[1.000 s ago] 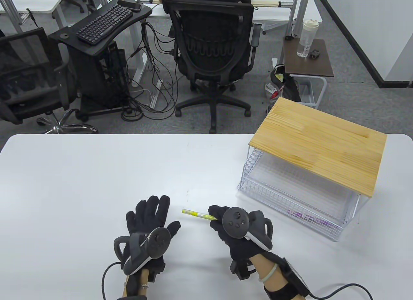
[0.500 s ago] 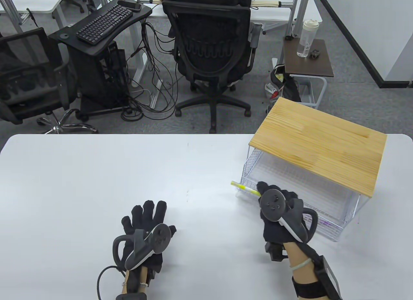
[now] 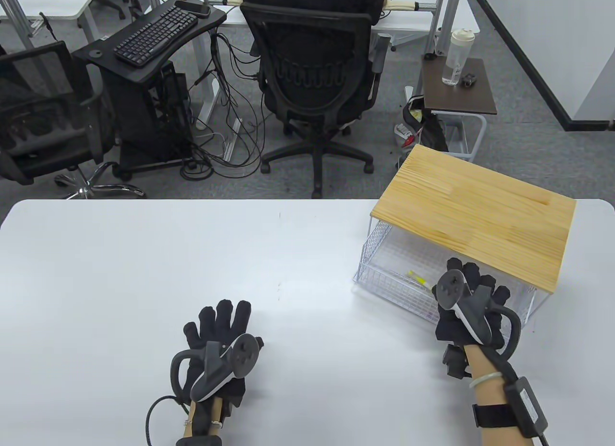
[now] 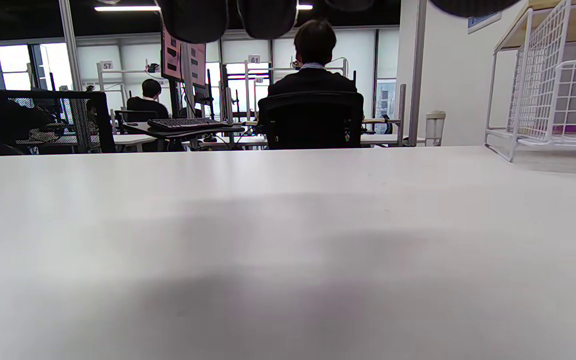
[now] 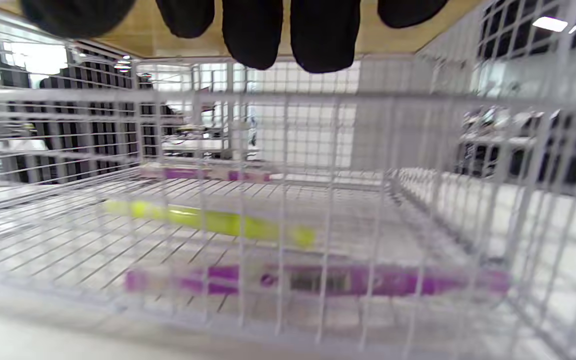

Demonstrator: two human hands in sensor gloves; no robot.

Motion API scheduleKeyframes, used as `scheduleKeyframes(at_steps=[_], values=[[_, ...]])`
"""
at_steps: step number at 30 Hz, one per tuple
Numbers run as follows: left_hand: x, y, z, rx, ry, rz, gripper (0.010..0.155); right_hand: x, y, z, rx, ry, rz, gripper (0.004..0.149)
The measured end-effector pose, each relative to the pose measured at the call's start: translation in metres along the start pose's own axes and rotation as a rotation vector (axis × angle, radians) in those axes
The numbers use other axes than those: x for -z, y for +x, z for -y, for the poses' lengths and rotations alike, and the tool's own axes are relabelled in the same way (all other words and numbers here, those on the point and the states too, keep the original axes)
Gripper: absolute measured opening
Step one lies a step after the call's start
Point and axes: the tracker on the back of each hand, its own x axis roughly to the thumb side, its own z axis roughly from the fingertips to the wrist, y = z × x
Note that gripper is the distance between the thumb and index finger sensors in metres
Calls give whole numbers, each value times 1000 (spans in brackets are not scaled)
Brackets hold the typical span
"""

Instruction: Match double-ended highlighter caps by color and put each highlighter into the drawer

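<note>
The yellow highlighter [image 5: 208, 222] is seen lying on the floor of the wire drawer [image 3: 384, 283], between two purple highlighters [image 5: 318, 280]. The right hand [image 3: 468, 304] is held over the drawer's front, fingers [image 5: 323, 35] extended and grasping nothing. The left hand [image 3: 218, 338] is laid flat on the table [image 3: 144, 273], fingers spread.

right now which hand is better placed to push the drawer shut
Right. The right hand hovers at the drawer front, while the left hand rests flat on the table, well away.
</note>
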Motion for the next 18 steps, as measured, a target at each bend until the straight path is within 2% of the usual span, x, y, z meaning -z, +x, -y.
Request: scheduleKeyframes(at_steps=[1,3,6,8,15,18], values=[[1,-1,2,-4,-13,-2,75,-2,0,-4,2,39,27,71],[2,-1,4,2,-30,-4,75,-4,1,-12,-66,52,39,57],[2,-1,6,20,-34,-5,75,-7,2,-21,-189,-125,7,39],[2,-1,6,21,-31,-6,75,-10,3,-25,-168,-150,34,29],[3,-2,8,25,-36,-10,75,-15,4,-31,-190,-290,9,28],[3,-4,8,15,-34,-15,75,-11,1,-33,-153,-287,-12,29]])
